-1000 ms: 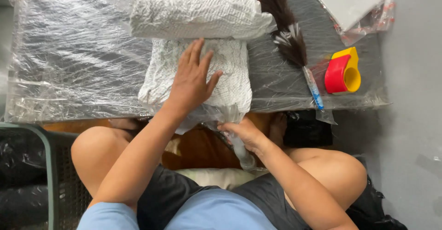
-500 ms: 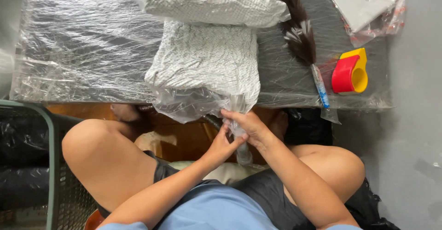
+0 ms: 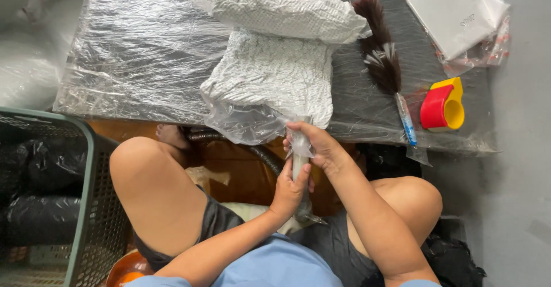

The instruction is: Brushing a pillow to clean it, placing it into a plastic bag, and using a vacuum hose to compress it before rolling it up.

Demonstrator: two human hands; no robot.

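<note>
A white knitted cloth (image 3: 274,76) lies inside a clear plastic bag (image 3: 244,125) at the near edge of a low table wrapped in plastic film (image 3: 138,51). The bag's open end is gathered into a twisted neck (image 3: 299,159) hanging off the table edge. My right hand (image 3: 315,146) grips the top of that neck. Just below it, my left hand (image 3: 290,190) is wrapped around the lower part of the neck. A second bagged white cloth (image 3: 287,12) lies behind the first.
A brown feather duster with a blue handle (image 3: 385,63) lies right of the cloths, and a red and yellow tape dispenser (image 3: 442,104) beside it. A flat white package (image 3: 453,12) sits at the far right corner. A green mesh basket (image 3: 74,206) holding black bags stands at my left.
My left hand left the top of the cloth, came down to the bag's neck and now grips it below the right hand. The view has shifted left.
</note>
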